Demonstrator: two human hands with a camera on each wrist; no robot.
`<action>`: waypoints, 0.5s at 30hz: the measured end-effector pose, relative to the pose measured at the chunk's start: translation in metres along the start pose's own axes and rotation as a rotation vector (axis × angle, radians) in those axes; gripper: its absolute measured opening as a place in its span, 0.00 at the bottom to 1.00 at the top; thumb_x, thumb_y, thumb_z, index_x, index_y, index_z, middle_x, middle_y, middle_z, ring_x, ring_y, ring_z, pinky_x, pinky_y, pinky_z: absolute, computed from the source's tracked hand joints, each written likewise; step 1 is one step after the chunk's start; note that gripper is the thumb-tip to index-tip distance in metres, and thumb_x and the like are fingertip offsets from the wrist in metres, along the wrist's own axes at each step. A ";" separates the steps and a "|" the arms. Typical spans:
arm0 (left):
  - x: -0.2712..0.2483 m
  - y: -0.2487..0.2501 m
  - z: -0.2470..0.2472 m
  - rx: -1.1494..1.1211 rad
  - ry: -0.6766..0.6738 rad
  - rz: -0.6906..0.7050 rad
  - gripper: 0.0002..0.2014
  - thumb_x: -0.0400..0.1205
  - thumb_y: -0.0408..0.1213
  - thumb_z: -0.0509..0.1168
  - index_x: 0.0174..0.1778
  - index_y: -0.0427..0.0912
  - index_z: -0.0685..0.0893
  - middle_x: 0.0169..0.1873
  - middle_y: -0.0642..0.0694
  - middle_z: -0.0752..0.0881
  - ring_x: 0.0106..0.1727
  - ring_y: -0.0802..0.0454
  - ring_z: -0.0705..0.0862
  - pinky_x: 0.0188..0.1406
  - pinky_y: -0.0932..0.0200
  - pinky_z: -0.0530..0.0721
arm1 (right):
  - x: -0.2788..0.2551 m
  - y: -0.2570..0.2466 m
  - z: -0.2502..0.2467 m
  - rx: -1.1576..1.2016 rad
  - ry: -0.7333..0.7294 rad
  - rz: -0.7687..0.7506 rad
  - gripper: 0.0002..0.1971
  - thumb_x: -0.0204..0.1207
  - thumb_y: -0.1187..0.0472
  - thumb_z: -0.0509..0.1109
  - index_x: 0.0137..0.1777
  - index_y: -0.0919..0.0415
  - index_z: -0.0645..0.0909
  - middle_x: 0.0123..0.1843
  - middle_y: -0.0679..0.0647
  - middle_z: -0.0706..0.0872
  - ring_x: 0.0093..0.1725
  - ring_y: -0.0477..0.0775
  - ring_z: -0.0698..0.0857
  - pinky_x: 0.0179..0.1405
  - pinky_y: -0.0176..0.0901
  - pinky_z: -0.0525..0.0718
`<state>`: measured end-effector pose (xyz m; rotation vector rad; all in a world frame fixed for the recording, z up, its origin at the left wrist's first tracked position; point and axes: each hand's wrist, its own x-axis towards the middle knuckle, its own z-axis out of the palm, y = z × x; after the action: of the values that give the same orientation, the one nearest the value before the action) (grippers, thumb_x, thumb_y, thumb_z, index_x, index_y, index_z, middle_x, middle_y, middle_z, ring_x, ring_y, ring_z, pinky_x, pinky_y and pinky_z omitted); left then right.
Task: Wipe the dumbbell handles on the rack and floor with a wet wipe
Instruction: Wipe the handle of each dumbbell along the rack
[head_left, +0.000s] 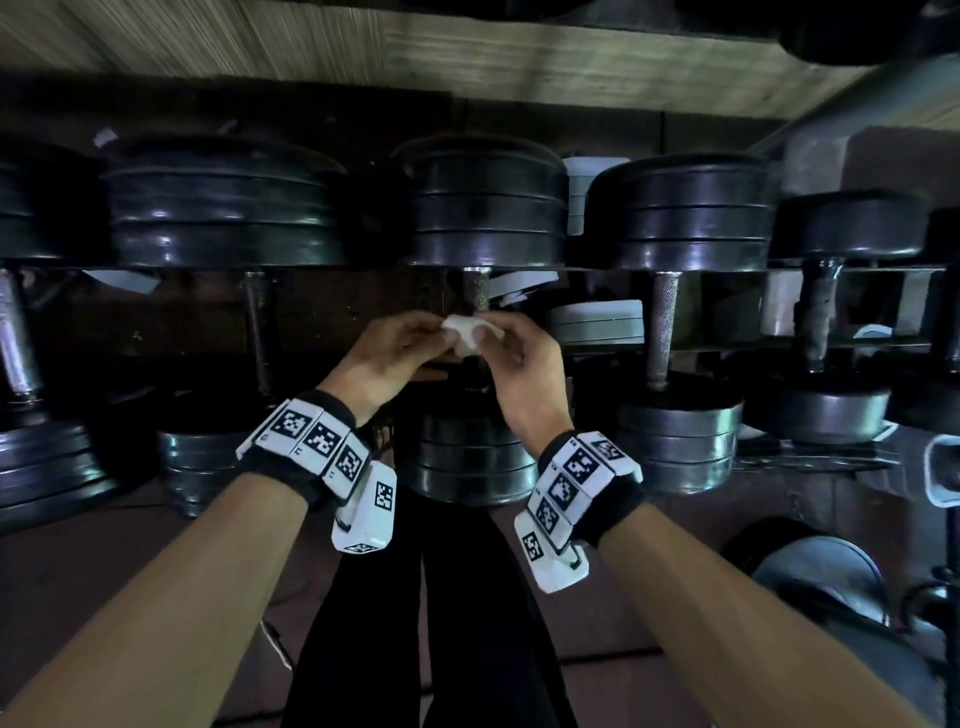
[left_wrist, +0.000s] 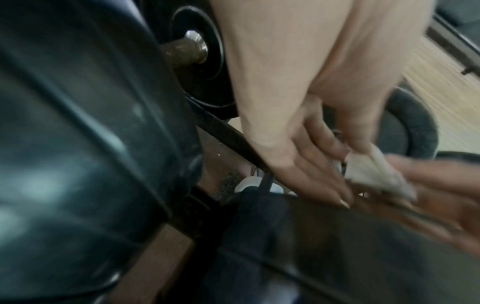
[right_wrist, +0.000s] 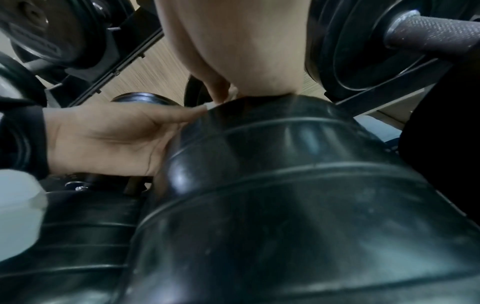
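A crumpled white wet wipe (head_left: 469, 336) sits between my two hands, just in front of the knurled steel handle (head_left: 476, 292) of the middle black dumbbell (head_left: 485, 208) on the rack. My left hand (head_left: 415, 340) pinches the wipe's left side. My right hand (head_left: 511, 343) pinches its right side. In the left wrist view the wipe (left_wrist: 376, 176) lies between my left hand's fingers (left_wrist: 319, 164) and the blurred right hand (left_wrist: 439, 197). The right wrist view shows my right palm (right_wrist: 246, 51) and left hand (right_wrist: 109, 135) above this dumbbell's near head (right_wrist: 285, 185); the wipe is hidden there.
Several more black dumbbells fill the rack, such as those to the left (head_left: 223, 208) and right (head_left: 680, 208), each with a bare handle (head_left: 662, 322). White flat objects (head_left: 597, 322) lie behind the rack. My black-clad legs (head_left: 441, 623) are below, and a weight (head_left: 815, 577) sits on the floor at lower right.
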<state>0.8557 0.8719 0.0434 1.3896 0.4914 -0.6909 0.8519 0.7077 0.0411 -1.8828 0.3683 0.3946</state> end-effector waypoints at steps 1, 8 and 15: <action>0.001 0.001 0.001 -0.002 -0.038 -0.021 0.09 0.85 0.34 0.66 0.59 0.36 0.84 0.52 0.39 0.90 0.53 0.50 0.90 0.53 0.55 0.89 | -0.004 0.000 0.000 -0.016 0.015 0.006 0.08 0.83 0.60 0.71 0.59 0.55 0.87 0.52 0.47 0.91 0.52 0.43 0.88 0.55 0.37 0.85; 0.013 -0.001 -0.005 0.014 0.025 -0.015 0.14 0.85 0.36 0.67 0.63 0.31 0.82 0.54 0.37 0.89 0.54 0.46 0.90 0.50 0.60 0.88 | -0.015 0.003 0.003 -0.126 0.094 -0.018 0.15 0.83 0.57 0.70 0.69 0.48 0.77 0.42 0.47 0.89 0.38 0.48 0.87 0.41 0.44 0.85; 0.065 0.003 0.011 -0.064 0.353 0.016 0.07 0.85 0.29 0.65 0.49 0.39 0.88 0.37 0.48 0.89 0.37 0.56 0.87 0.37 0.66 0.88 | -0.029 0.019 0.016 -0.419 0.292 -0.028 0.20 0.82 0.50 0.53 0.59 0.59 0.83 0.43 0.58 0.91 0.47 0.65 0.87 0.57 0.58 0.79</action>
<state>0.9034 0.8514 0.0020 1.4586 0.7728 -0.4129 0.8165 0.7182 0.0325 -2.3633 0.4806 0.1842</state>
